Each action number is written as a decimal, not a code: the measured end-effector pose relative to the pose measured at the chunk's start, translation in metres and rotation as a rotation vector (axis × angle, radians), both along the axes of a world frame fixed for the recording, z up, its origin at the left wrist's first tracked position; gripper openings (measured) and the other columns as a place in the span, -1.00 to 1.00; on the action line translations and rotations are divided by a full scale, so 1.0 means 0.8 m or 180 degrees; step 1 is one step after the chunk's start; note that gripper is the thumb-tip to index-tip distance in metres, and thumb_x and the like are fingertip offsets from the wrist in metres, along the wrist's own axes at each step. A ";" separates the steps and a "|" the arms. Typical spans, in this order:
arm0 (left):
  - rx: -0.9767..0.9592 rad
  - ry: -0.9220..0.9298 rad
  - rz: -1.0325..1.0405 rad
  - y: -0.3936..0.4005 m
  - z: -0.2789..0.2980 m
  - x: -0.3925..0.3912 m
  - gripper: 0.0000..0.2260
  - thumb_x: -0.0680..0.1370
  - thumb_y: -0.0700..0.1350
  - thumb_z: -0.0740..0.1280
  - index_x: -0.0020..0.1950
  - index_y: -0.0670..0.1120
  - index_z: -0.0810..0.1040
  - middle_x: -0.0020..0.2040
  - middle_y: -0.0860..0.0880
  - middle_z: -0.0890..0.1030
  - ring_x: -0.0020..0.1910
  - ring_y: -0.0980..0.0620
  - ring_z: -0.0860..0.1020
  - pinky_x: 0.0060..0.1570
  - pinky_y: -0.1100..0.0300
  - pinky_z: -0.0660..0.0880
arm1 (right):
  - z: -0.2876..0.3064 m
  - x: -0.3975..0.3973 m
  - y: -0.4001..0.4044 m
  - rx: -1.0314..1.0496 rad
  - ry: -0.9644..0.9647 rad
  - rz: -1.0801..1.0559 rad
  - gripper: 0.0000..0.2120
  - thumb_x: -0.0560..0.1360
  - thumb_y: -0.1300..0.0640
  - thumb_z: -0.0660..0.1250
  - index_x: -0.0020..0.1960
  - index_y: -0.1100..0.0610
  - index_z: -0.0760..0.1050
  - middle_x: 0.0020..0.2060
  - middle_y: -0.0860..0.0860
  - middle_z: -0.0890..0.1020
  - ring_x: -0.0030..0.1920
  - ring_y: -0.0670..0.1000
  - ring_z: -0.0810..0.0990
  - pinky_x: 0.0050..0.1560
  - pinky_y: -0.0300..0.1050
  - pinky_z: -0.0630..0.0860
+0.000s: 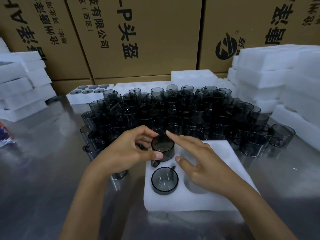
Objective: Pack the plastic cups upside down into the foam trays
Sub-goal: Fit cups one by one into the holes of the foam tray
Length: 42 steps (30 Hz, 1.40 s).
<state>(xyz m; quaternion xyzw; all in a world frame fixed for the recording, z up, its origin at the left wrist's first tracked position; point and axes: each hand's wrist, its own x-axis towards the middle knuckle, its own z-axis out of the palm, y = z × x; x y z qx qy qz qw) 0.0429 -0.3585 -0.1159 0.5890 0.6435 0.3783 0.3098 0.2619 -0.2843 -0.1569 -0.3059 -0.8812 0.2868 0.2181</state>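
An upturned smoky-grey plastic cup [162, 147] is pinched by the left hand [129, 154] over the white foam tray [204, 201] on the steel table [43, 179]. The right hand [206, 168] is held beside it, fingers [178, 138] released. A second inverted cup [164, 180] is seated in the tray's near-left pocket.

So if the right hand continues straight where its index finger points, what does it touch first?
Probably the smoky cup that the left hand holds over the foam tray; the right hand points across its upturned base, though depth is unclear.

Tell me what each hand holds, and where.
Left hand grips the upside-down smoky cup by its side wall. Right hand holds nothing.
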 end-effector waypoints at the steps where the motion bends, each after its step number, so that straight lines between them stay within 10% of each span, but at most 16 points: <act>1: -0.0038 0.0051 -0.0019 0.000 -0.001 -0.001 -0.53 0.26 0.08 0.58 0.13 0.12 0.59 0.04 0.19 0.66 0.06 0.23 0.58 -0.10 0.39 0.49 | 0.000 -0.001 0.000 0.0088 -0.0088 0.0019 -0.37 0.64 -0.02 0.25 0.46 -0.56 0.02 0.40 -0.55 0.18 0.44 -0.46 0.00 0.48 -0.22 0.09; 11: -0.0341 0.0773 0.0038 0.009 -0.017 -0.002 -0.62 0.38 0.08 0.57 0.14 0.24 0.55 0.13 0.18 0.39 0.14 0.25 0.36 0.09 0.35 0.32 | -0.001 -0.007 0.002 0.0519 -0.0769 0.0010 -0.49 0.65 -0.19 0.09 0.59 -0.23 0.14 0.62 -0.22 -0.03 0.52 -0.31 -0.27 0.42 -0.21 -0.16; 23: -0.0166 0.0709 0.0186 0.006 -0.012 0.003 -0.75 0.43 0.02 0.54 0.09 0.16 0.64 0.06 0.12 0.53 -0.05 0.13 0.48 -0.06 0.36 0.41 | -0.001 -0.007 -0.001 0.0562 -0.0894 -0.0119 -0.50 0.64 -0.25 0.04 0.57 -0.28 0.16 0.62 -0.16 0.03 0.58 -0.19 -0.18 0.47 -0.13 -0.26; 27: 0.0358 0.0688 0.1004 -0.005 0.002 -0.021 -0.91 0.55 -0.10 0.42 -0.09 0.09 0.67 -0.23 0.11 0.67 -0.24 0.17 0.59 -0.23 0.31 0.45 | -0.004 -0.006 0.002 0.0568 -0.0817 -0.0173 -0.50 0.61 -0.27 0.07 0.54 -0.31 0.19 0.61 -0.19 0.11 0.58 -0.19 -0.05 0.44 -0.22 -0.23; 31: -0.0519 0.1803 0.1964 -0.029 0.001 -0.064 -0.83 0.54 -0.10 0.41 -0.25 0.05 0.61 -0.28 0.08 0.61 -0.22 0.03 0.57 -0.15 0.15 0.52 | -0.006 -0.006 0.003 0.0551 -0.0703 -0.0190 -0.51 0.60 -0.28 0.11 0.52 -0.32 0.24 0.59 -0.21 0.17 0.57 -0.18 0.00 0.40 -0.29 -0.23; 42: -0.1781 0.1900 0.1969 -0.033 0.000 -0.058 -0.78 0.40 0.00 0.52 -0.23 -0.07 0.53 -0.10 -0.09 0.62 -0.02 -0.15 0.61 0.13 -0.03 0.56 | -0.006 -0.004 0.002 0.0544 -0.0663 -0.0185 -0.49 0.58 -0.31 0.09 0.53 -0.32 0.23 0.58 -0.21 0.18 0.56 -0.20 0.00 0.40 -0.32 -0.24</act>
